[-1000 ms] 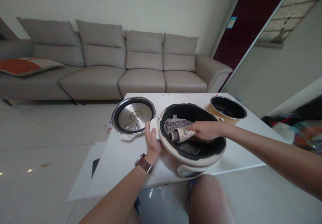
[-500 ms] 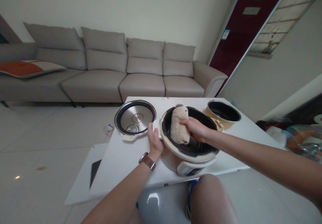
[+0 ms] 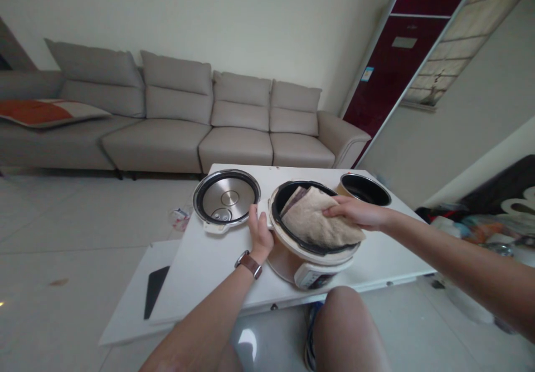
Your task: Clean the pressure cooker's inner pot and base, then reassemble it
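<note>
Lid (image 3: 229,185) beside cooker (image 3: 285,262), pot (image 3: 368,185) beyond

The left hand (image 3: 261,237) grips the white handle (image 3: 263,208) of a cooker (image 3: 284,260) on the counter (image 3: 200,274); the right hand (image 3: 357,212) holds a beige cloth (image 3: 315,220) across its mouth, a lid (image 3: 221,194) and pot (image 3: 364,189) on either side

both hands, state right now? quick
Left hand: closed on the white side handle of the cooker.
Right hand: closed, holding the beige cloth at the cooker's mouth.
</note>
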Tool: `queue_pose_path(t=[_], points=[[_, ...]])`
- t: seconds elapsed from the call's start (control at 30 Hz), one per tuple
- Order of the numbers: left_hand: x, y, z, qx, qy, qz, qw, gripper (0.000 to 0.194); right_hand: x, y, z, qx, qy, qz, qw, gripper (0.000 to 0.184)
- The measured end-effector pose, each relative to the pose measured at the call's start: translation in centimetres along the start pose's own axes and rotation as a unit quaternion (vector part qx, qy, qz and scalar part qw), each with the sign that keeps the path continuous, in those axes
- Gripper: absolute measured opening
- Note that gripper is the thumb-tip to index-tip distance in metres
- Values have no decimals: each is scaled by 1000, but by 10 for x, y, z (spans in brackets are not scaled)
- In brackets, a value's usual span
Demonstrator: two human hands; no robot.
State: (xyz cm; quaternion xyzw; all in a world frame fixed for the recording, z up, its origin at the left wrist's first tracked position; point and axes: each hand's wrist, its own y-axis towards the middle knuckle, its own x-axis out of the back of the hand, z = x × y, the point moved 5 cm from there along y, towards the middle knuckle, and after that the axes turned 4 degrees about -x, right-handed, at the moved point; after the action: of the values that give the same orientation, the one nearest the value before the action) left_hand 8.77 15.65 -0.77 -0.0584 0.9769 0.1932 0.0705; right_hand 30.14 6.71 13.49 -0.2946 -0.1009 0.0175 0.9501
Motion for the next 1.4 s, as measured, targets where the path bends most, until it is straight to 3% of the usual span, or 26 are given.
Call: queue_pose_path(t=[0.13,0.3,0.5,0.63,0.7,0.8,0.87,1.0,1.1,1.2,1.3,1.4], points=[[0,0,1,-8,-4,-8,1000,34,18,0,7,21,62,-97,993,33],[2,1,-1,-18,3,-11,1000,27,1,24,8,87,101,-154,979,38],[4,2,-1,-8,12,-14,1000,29,-52,70,8,125,111,-95,981,37],[4,3,-6,-19,15,3,1000,23,-67,73,5,160,36,-41,986,35],[4,3,-7,-25,15,10,1000,20,-62,62,-1,145,-11,17,989,36],[3,3,-4,-21,19,7,1000,21,-44,38,-15,62,-87,128,986,40],[3,3,0,-13,19,-5,1000,27,-27,25,-22,14,-126,154,980,42],[1,3,5,-4,16,2,1000,32,-10,16,-26,-11,-159,139,977,34],[3,3,4,0,14,-8,1000,30,-18,16,-27,-10,-190,152,970,29],[4,3,0,-13,14,6,1000,25,-23,15,-23,-2,-197,127,972,18],[3,5,-5,-30,14,27,999,18,-16,9,-13,19,-169,99,980,15],[4,6,-8,-37,8,27,999,13,8,3,2,36,-85,40,995,22]])
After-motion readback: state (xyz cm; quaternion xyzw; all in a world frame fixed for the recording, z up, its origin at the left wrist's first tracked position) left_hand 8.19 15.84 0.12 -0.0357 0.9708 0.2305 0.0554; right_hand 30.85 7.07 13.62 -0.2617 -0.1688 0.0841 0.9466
